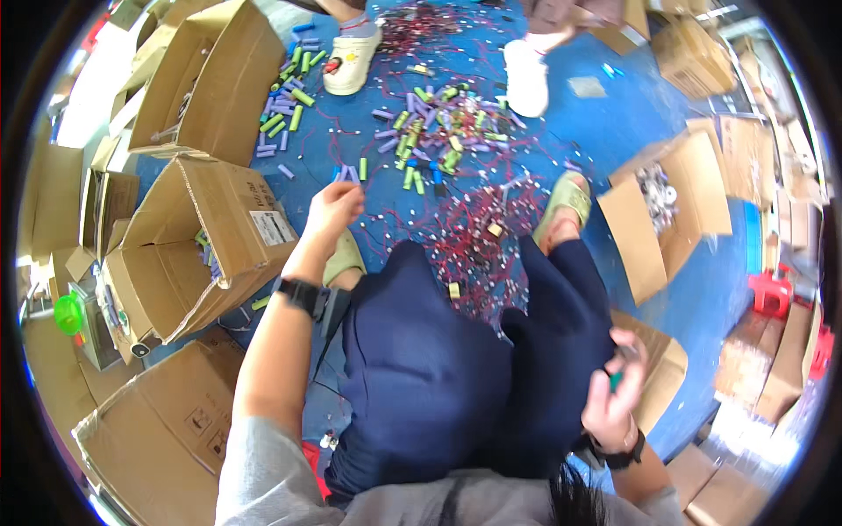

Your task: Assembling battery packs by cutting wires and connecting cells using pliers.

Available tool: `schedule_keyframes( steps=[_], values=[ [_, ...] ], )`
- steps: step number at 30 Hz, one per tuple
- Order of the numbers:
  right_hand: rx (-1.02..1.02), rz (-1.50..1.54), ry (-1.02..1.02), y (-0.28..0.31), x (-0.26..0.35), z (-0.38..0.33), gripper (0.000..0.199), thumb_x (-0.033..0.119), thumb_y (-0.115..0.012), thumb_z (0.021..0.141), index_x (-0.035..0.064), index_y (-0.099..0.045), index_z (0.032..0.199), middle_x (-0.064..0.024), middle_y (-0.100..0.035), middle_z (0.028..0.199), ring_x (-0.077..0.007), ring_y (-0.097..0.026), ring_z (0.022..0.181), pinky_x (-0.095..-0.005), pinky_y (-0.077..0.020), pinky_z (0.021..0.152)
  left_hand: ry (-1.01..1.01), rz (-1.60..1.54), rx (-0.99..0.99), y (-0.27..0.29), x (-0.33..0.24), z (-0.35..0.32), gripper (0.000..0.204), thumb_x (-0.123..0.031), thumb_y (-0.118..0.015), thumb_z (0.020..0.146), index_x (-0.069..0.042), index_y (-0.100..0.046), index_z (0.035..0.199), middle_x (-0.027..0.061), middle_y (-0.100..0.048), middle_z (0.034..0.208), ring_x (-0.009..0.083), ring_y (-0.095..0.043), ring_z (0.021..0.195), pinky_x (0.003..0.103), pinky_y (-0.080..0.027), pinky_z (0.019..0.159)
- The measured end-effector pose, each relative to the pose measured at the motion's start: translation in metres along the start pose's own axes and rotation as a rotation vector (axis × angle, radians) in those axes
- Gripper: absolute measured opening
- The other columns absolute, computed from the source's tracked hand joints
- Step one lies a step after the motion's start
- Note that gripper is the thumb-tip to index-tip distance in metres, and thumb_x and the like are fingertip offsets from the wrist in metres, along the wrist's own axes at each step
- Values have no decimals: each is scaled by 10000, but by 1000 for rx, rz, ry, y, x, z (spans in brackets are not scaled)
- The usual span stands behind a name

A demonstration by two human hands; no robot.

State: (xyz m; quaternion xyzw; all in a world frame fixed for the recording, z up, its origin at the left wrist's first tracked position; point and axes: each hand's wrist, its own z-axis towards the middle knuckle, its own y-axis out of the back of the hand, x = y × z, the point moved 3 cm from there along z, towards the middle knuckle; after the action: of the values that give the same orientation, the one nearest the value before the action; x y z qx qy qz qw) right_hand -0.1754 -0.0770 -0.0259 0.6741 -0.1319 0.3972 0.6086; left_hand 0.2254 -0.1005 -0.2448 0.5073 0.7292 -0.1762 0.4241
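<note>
Right hand [611,396] blurred; green item [617,380] in its fingers unclear

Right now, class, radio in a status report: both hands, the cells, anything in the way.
Left hand closed on purple and green cells at floor. Right hand grips a green cell by the knee. Red wire tangle lies between the feet.

Cells [421,131] between boxes [197,254], ahead.
</note>
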Motion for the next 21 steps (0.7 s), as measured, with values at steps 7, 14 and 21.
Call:
schedule_keyframes(
  steps=[7,14,21],
  values=[
    [-81,128,-98,27,-14,5,483,424,-489,868,-19,-383,1030,-213,-415,1166,-288,-428,1079,-390,-312,924,-577,1007,-8,-59,-25,165,288,-134,-545,759,-72,-592,1036,148,-583,1065,355,-563,975,438,-479,811],
    [-105,12,-228,35,-9,14,657,540,-472,830,-14,-349,1159,-186,-397,1211,-265,-407,1116,-380,-292,956,-454,1211,-172,-74,-34,231,214,-133,-568,752,-99,-624,956,86,-574,1062,304,-555,1002,447,-494,772],
    [-55,74,-332,32,1,15,755,530,-494,826,-60,-324,1265,-219,-424,1235,-281,-441,1103,-431,-351,930,-104,1191,130,-78,-29,225,317,-163,-540,774,-63,-621,1063,143,-560,1187,346,-557,1059,415,-474,869]
  ],
)
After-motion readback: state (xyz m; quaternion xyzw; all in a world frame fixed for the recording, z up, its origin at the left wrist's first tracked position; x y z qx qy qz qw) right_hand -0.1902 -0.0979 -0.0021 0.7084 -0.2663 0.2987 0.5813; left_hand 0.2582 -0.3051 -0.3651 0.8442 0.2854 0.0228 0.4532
